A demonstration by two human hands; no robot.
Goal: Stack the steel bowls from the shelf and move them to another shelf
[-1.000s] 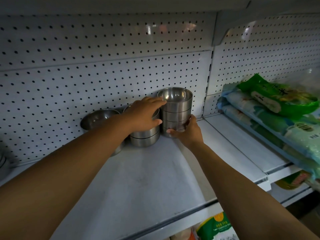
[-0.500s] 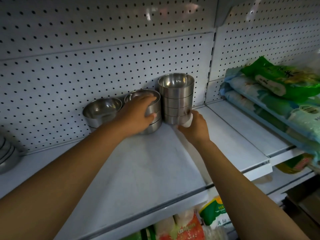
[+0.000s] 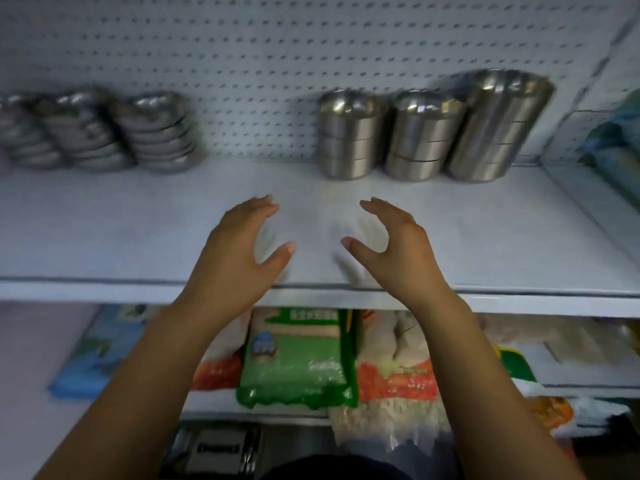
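Note:
Three stacks of steel bowls stand at the back of the white shelf (image 3: 485, 244), against the pegboard: a left stack (image 3: 348, 135), a middle stack (image 3: 420, 136) and a taller right stack (image 3: 498, 128). My left hand (image 3: 239, 244) and my right hand (image 3: 393, 242) hover over the front half of the shelf, well short of the bowls. Both hands are empty, fingers spread and curved, palms facing each other. The picture is blurred by motion.
Several piles of shallow steel plates (image 3: 156, 133) sit at the back left of the same shelf. Bags of grain (image 3: 298, 358) lie on the shelf below. More bags (image 3: 620, 150) show at the far right. A perforated white back wall (image 3: 277, 46) closes the shelf.
Both hands have let go of the bowl stacks and drawn back toward the shelf's front edge. The view has pulled back and dropped, so the lower shelf shows now.

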